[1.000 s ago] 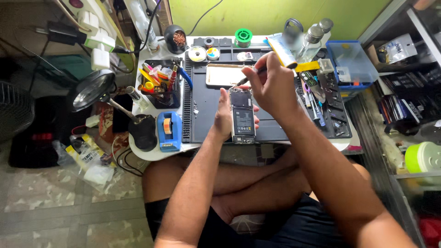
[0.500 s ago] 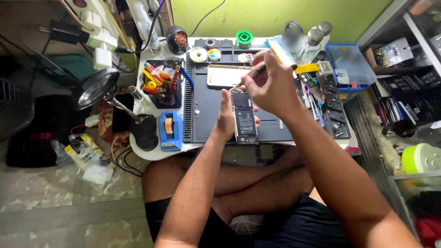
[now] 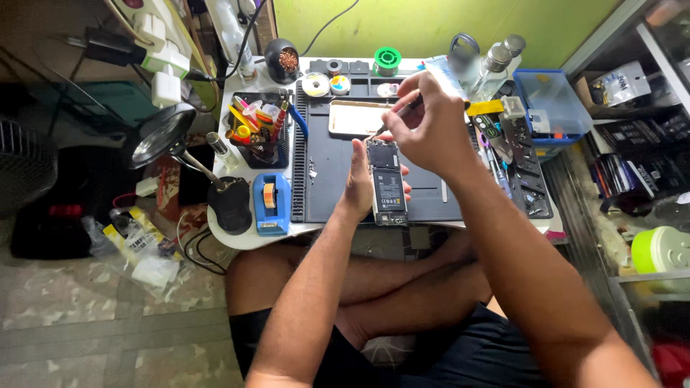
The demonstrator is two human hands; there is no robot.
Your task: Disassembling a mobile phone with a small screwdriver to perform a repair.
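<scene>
My left hand (image 3: pixel 359 178) grips an opened phone (image 3: pixel 388 183) by its left edge, holding it upright over the dark work mat (image 3: pixel 323 179). The phone's back is off and its battery and board show. My right hand (image 3: pixel 431 122) holds a thin tool (image 3: pixel 399 116) like a pen, its tip touching the top end of the phone. A white tube also sticks out above that hand. The phone's pale back cover (image 3: pixel 356 118) lies on the mat just behind.
A blue tape dispenser (image 3: pixel 269 203) and a tray of pens and tools (image 3: pixel 259 129) sit left of the mat. A magnifier on a stand (image 3: pixel 164 135) is further left. A blue bin (image 3: pixel 553 104), bottles and loose tools crowd the right. My crossed legs are below the table.
The view has shifted slightly. Both hands stay on the phone, and the tool tip remains at its top end with only small movement.
</scene>
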